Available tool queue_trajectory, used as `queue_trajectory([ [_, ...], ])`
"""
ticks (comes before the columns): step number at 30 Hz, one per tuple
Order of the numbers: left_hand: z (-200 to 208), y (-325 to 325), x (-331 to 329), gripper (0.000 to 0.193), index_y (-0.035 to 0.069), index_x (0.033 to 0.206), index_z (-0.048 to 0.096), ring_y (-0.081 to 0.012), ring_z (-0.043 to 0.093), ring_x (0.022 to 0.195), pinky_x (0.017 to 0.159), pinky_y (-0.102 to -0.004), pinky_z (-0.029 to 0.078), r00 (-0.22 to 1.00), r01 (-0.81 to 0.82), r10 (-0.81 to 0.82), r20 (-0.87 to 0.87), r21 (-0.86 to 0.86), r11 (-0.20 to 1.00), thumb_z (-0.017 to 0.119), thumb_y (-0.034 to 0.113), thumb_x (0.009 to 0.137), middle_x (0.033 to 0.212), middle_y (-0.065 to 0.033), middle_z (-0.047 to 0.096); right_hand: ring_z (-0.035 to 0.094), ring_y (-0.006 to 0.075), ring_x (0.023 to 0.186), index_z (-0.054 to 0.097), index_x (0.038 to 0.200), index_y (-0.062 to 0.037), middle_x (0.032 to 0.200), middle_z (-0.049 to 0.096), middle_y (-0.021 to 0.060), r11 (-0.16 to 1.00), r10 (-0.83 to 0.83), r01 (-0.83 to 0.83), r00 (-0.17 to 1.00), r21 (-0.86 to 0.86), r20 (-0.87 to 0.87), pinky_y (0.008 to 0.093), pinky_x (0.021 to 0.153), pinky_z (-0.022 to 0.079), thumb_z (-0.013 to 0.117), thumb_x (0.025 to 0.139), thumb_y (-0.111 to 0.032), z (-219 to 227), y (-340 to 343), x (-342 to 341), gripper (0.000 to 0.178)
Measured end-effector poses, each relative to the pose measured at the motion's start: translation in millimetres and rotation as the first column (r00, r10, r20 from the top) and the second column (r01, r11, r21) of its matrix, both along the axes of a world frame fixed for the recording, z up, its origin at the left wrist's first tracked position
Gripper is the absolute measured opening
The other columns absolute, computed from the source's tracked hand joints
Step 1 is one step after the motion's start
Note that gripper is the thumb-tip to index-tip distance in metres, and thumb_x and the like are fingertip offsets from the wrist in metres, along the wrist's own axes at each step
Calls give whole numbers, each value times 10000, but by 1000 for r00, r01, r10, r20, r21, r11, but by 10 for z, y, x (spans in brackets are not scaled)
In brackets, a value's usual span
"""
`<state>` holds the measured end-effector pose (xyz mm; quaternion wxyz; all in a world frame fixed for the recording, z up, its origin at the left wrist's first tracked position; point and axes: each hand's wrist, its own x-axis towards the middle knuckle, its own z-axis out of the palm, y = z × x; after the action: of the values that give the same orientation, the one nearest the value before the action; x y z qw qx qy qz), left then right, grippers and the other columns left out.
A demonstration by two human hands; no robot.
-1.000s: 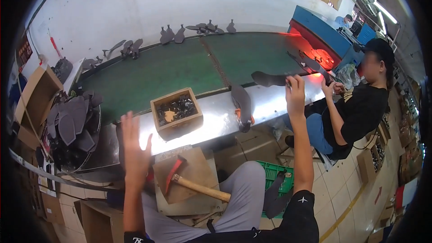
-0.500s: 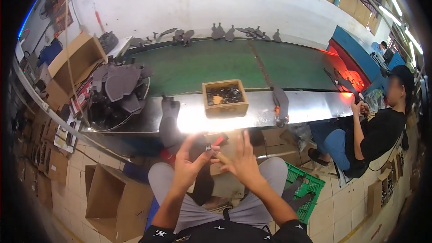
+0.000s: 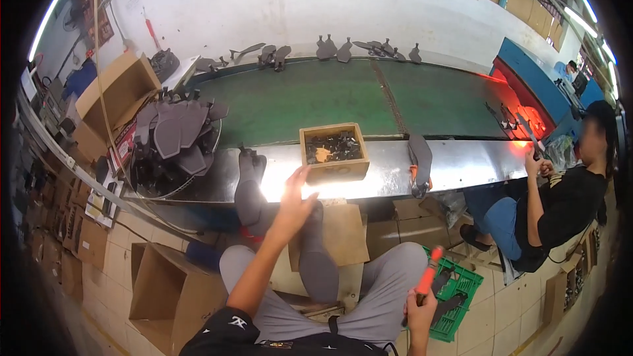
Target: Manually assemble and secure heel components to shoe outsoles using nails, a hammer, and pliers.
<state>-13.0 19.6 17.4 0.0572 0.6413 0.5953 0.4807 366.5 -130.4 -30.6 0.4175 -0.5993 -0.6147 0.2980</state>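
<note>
My left hand (image 3: pixel 295 206) reaches forward over the lap, fingers stretched and apart, holding nothing that I can see. Its fingertips come close to the front left corner of a wooden box (image 3: pixel 336 171) on the metal table edge. Small black parts (image 3: pixel 341 145) and a few tan ones lie in the box. A long dark grey sole-shaped piece (image 3: pixel 319 265) rests above my lap, below the left hand. Down at the right, by my thigh, my right hand (image 3: pixel 421 310) is closed around a tool with an orange-red upper part (image 3: pixel 430 270); its lower end is hidden.
A green conveyor belt (image 3: pixel 303 95) runs behind the metal ledge (image 3: pixel 386 166). Grey pieces fill a round basket (image 3: pixel 142 181) at left. A cardboard box (image 3: pixel 175 296) and a green crate (image 3: pixel 469 280) flank my legs. At right sits another person (image 3: pixel 560 191) with a tool near a red-lit machine.
My left hand has moved from the lap up toward the wooden box. My right hand has gone down to the right with the orange-red tool. The view has shifted slightly.
</note>
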Motion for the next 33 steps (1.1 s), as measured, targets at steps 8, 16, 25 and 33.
queue_trajectory([
  [8,30,1752,-625,161,71,896,747,-338,622,981,831,-418,537,336,-280,-91,-937,-192,940,677,68,751,961,-138,691,421,77,354,633,989,14,533,465,-22,909,-261,41,831,-414,-491,269,335,311,612,959,-126,4,290,-355,144],
  [16,299,1782,-481,157,23,908,697,-331,627,993,825,-428,547,504,-132,-308,-807,-425,896,657,41,757,946,-145,670,455,32,525,699,950,18,591,549,-32,966,-103,3,922,-259,-373,244,483,359,664,916,-130,199,542,-542,156],
  [25,77,1719,-560,101,6,852,676,-358,626,997,842,-427,546,649,12,-187,-738,-236,972,690,44,759,986,-172,652,470,30,457,708,993,-4,563,540,-32,996,48,-78,902,-50,-429,219,421,334,667,923,-96,765,774,-840,122],
  [33,72,1830,-593,197,11,870,711,-358,631,975,834,-430,559,576,-124,-140,-805,-255,959,766,92,699,969,-164,661,458,44,416,689,1018,6,564,535,-20,995,102,-96,929,35,-357,214,387,334,648,931,-70,692,627,-839,123],
])
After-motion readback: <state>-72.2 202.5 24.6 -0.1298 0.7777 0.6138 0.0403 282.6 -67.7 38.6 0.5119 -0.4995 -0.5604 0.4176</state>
